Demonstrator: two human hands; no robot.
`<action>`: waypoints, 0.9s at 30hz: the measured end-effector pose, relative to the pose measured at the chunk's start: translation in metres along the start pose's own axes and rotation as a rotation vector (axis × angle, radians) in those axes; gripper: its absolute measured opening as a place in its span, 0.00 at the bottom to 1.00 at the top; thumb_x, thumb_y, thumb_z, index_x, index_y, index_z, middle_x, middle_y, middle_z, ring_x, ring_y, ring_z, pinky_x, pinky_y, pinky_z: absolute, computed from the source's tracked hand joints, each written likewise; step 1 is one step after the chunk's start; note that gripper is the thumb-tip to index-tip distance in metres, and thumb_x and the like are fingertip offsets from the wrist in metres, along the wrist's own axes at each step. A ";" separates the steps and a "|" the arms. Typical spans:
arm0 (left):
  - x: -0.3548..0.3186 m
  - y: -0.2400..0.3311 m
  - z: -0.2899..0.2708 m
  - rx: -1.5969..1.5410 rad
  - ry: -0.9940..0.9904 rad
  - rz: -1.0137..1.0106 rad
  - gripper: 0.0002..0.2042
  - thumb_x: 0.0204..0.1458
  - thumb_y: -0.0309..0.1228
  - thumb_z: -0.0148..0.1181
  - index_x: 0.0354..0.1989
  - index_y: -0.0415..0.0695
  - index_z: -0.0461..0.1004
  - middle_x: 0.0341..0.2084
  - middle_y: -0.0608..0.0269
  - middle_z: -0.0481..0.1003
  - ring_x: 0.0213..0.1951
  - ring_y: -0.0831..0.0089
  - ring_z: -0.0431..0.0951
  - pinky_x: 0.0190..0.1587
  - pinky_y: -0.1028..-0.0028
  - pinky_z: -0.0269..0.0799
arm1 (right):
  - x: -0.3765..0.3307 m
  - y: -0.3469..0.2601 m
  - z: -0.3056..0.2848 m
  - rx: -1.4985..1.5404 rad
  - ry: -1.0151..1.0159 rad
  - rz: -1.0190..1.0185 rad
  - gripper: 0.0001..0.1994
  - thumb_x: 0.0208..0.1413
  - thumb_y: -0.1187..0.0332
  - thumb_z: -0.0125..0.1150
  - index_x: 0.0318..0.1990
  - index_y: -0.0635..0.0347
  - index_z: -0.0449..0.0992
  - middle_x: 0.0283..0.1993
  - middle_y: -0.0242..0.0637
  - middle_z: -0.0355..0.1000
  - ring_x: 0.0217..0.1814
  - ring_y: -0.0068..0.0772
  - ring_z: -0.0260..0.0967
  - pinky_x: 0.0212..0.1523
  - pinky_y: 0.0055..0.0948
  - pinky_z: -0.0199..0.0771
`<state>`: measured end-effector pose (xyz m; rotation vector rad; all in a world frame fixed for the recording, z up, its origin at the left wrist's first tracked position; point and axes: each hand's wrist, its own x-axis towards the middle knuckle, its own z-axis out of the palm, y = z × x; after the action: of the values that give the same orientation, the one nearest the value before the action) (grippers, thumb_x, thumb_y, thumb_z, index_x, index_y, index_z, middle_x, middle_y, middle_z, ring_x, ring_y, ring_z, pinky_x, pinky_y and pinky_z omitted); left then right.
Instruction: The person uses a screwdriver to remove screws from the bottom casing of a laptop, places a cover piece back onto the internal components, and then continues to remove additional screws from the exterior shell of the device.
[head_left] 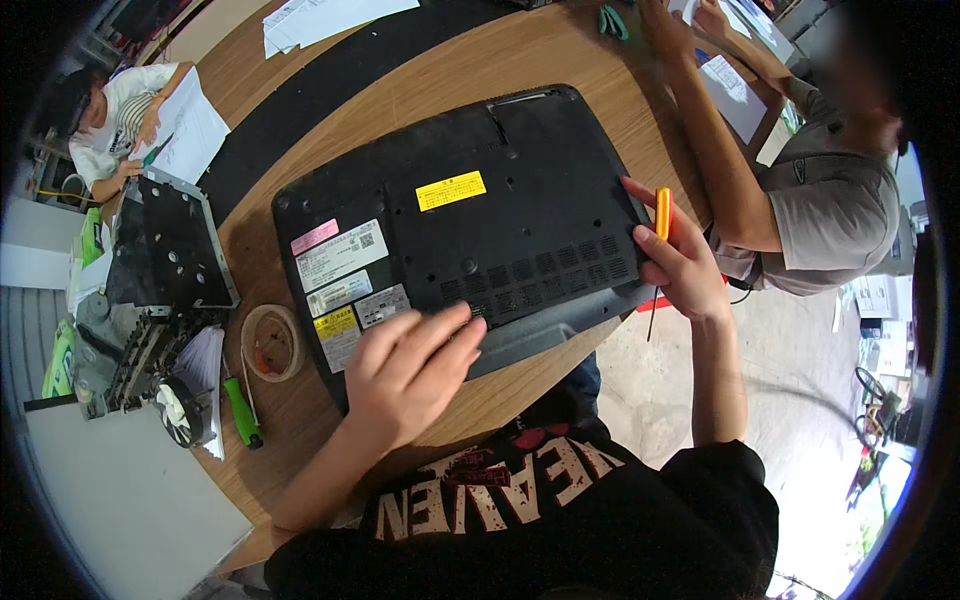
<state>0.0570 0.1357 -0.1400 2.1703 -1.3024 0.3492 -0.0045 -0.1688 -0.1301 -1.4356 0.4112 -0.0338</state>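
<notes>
Laptop: we see a black laptop [470, 215] lying bottom-up on the round wooden table [600, 75], its near edge hanging over the rim

Handling: we judge it stiff and rather heavy, the plastic shell smooth; best taken at both side edges

Left hand: our left hand [410, 370] rests flat on the near edge, fingers spread, gripping nothing

Right hand: our right hand [685, 265] touches the right edge and is closed on an orange-handled screwdriver [662, 213]

Surface: matt plastic, vent slots, coloured stickers

Left side: a tape roll [272, 342], a green-handled tool [241, 411], a dismantled metal chassis [165, 245]

Far right: another person's arm [715, 150] leans on the table
</notes>
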 end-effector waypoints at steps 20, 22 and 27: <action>-0.001 -0.022 0.010 -0.025 -0.073 0.060 0.23 0.35 0.27 0.71 0.45 0.47 0.78 0.51 0.57 0.72 0.54 0.52 0.70 0.52 0.63 0.72 | 0.000 0.002 -0.011 -0.185 -0.038 0.011 0.24 0.61 0.66 0.54 0.65 0.54 0.61 0.24 0.16 0.52 0.22 0.08 0.48 0.21 0.11 0.47; -0.001 -0.020 0.012 -0.036 -0.054 0.059 0.22 0.35 0.27 0.70 0.45 0.46 0.78 0.50 0.56 0.72 0.53 0.51 0.70 0.52 0.62 0.72 | 0.000 0.002 -0.012 -0.178 -0.037 0.002 0.24 0.61 0.66 0.54 0.64 0.54 0.61 0.24 0.16 0.53 0.22 0.08 0.48 0.21 0.12 0.47; 0.002 -0.019 0.013 -0.040 -0.041 0.074 0.22 0.35 0.27 0.70 0.44 0.44 0.78 0.49 0.54 0.73 0.53 0.51 0.71 0.53 0.62 0.72 | 0.001 0.007 -0.013 -0.193 -0.017 -0.045 0.23 0.61 0.66 0.54 0.63 0.55 0.62 0.23 0.17 0.54 0.21 0.08 0.47 0.21 0.11 0.46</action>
<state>0.0736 0.1332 -0.1563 2.1104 -1.4038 0.3070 -0.0085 -0.1806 -0.1378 -1.6341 0.3758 -0.0191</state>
